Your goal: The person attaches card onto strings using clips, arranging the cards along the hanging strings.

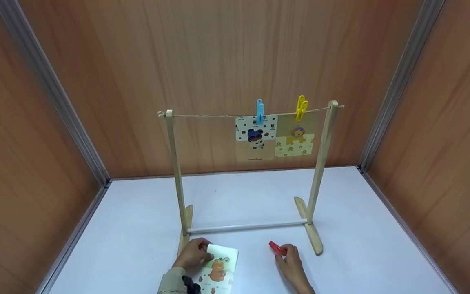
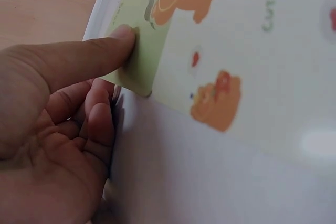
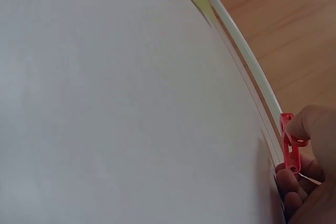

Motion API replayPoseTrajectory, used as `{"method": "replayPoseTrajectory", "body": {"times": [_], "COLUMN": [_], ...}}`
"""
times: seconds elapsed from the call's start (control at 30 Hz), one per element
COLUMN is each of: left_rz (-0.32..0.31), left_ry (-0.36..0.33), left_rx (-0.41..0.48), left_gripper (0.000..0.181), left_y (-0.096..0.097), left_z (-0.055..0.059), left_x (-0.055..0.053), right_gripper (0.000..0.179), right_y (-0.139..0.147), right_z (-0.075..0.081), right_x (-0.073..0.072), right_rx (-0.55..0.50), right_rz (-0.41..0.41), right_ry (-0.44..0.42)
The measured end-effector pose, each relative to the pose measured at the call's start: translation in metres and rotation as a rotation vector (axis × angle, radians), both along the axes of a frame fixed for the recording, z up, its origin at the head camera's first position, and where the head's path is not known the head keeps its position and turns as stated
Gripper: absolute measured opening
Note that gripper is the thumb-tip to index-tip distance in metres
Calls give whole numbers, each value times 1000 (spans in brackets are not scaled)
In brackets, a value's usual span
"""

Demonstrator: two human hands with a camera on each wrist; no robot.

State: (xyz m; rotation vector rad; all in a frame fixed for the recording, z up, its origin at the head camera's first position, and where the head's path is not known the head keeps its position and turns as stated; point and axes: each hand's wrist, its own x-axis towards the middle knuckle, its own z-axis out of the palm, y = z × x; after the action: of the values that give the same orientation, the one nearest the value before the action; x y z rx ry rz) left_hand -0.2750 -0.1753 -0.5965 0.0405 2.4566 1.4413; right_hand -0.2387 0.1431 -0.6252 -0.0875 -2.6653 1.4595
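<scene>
My left hand [image 1: 194, 254] pinches a corner of a green-and-white card [image 2: 252, 61] printed with orange bears, thumb on its face and fingers behind. In the head view the card lies low in front of the drying rack's left foot. To its right, my right hand [image 1: 291, 265] holds a red clothespin [image 1: 277, 248] between thumb and fingers; the right wrist view shows the clothespin [image 3: 291, 142] from the side. Above, a blue clothespin [image 1: 260, 111] clips a dotted card [image 1: 255, 149] to the string, and a yellow clothespin [image 1: 301, 108] clips a green-and-yellow card [image 1: 294, 143] beside it.
The wooden rack has a left post [image 1: 176, 171], a right post [image 1: 321, 163] and a white bottom bar [image 1: 247, 227]. Its string [image 1: 206, 116] runs between the post tops. Wood-look panels [image 1: 202, 49] enclose the white table [image 1: 129, 228] at the back and both sides.
</scene>
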Motion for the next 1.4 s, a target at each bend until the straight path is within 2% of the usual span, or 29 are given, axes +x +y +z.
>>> {"method": "replayPoseTrajectory", "body": {"times": [0.23,0.4,0.5,0.7,0.97,1.17,1.3,1.4], "left_rz": [11,4,2,30,71,110,121,127], "left_ry": [-5,36,59,59,54,-9,-61,-76], "left_rx": [24,39,54,92,118,137,209,257], "left_gripper": [30,29,29,30,33,34,33,33], "left_y": [3,6,8,13,14,17,19,19], "left_z": [-1,0,-1,-2,0,3,3,3], "left_x": [-3,-4,-5,-5,-1,2,4,5], "right_gripper": [22,28,31,44,57,55,56,57], "right_y": [1,3,4,10,16,18,19,20], "right_z": [4,6,9,17,23,23,23,23], "right_x": [-1,-5,-7,-8,-7,-7,-5,-4], "right_rx": [-3,1,-31,-95,-211,-233,-269,-308], "right_rz": [-29,-50,-68,-70,-41,-18,7,19], "right_ry": [26,38,4,-108,-154,-186,-187,-194]}}
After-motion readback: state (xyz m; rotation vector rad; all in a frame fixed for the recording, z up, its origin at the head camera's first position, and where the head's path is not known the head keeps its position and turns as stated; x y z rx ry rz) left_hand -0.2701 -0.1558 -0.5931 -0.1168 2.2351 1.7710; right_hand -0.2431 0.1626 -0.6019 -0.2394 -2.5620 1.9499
